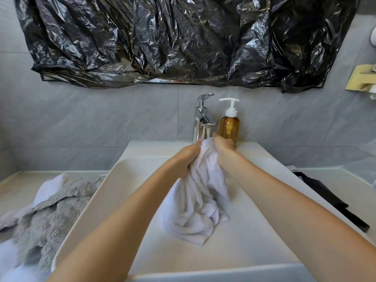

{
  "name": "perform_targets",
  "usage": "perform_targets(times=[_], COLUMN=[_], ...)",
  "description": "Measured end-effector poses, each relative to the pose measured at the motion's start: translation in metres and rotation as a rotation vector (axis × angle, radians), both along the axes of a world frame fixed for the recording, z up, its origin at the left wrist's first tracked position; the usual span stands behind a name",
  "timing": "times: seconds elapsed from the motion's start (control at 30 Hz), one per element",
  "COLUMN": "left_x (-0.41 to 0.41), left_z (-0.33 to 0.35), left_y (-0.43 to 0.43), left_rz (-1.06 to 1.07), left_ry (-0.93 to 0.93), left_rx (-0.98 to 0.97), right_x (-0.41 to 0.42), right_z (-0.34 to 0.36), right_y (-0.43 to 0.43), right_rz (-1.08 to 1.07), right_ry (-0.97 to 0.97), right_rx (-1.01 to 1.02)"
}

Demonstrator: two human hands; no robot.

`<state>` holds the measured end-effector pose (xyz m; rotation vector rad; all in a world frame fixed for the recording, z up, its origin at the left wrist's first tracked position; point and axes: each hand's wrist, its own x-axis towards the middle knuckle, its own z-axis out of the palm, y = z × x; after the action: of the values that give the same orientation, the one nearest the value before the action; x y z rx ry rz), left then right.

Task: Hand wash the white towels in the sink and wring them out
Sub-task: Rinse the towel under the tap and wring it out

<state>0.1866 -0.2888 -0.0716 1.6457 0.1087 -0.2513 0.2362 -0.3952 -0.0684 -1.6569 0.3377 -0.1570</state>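
Centre frame, my left hand (188, 157) and right hand (222, 148) both clench the top of the white towel (197, 202) under the tap (203, 119); it hangs lengthwise down into the sink (105, 192), ready for wringing

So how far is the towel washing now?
Nothing looks finished. In hand: both hands, left and right, grip one white towel under the running faucet, over the sink. Left: wringing it, then the pile of towels on the counter.
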Motion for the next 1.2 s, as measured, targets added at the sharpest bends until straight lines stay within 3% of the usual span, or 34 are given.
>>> perform_targets(times=[0.1,0.17,0.23,0.33,0.47,0.57,0.63,0.73,0.83,0.93,1.1,1.2], left_x=[0.000,0.004,0.007,0.005,0.001,-0.001,0.002,0.002,-0.008,-0.015,0.001,0.007], left_z=[0.003,0.005,0.007,0.010,0.001,-0.006,-0.008,0.003,0.019,0.016,-0.028,-0.036], left_y=[0.017,0.030,0.040,0.047,0.050,0.053,0.054,0.054,0.055,0.042,0.013,0.016], left_rz=[-0.019,0.006,0.016,0.047,0.072,0.021,0.012,-0.033,-0.287,-0.520,-0.188,-0.175], left_ry=[-0.165,-0.266,-0.315,-0.362,-0.344,-0.289,-0.293,-0.332,-0.279,-0.253,-0.553,-0.517], left_rx=[0.578,0.868,0.954,1.012,1.130,1.189,1.165,1.075,0.888,0.851,0.551,0.631], right_x=[0.005,0.003,-0.009,-0.024,-0.038,-0.041,-0.038,-0.039,-0.047,-0.050,-0.047,-0.042], right_z=[0.004,0.005,0.005,0.000,-0.022,-0.047,-0.054,-0.047,-0.029,-0.010,-0.003,-0.001], right_y=[-0.022,-0.036,-0.043,-0.047,-0.054,-0.052,-0.053,-0.058,-0.062,-0.061,-0.050,-0.053], right_rz=[0.084,0.217,0.384,0.661,0.971,0.978,0.960,0.945,0.849,0.708,0.616,0.564], right_ry=[0.004,0.004,-0.009,-0.063,0.079,0.072,0.015,-0.123,-0.251,-0.323,-0.260,-0.235], right_rx=[-0.010,-0.234,-0.485,-0.693,-0.905,-1.124,-1.155,-1.022,-0.618,-0.223,0.201,0.329])
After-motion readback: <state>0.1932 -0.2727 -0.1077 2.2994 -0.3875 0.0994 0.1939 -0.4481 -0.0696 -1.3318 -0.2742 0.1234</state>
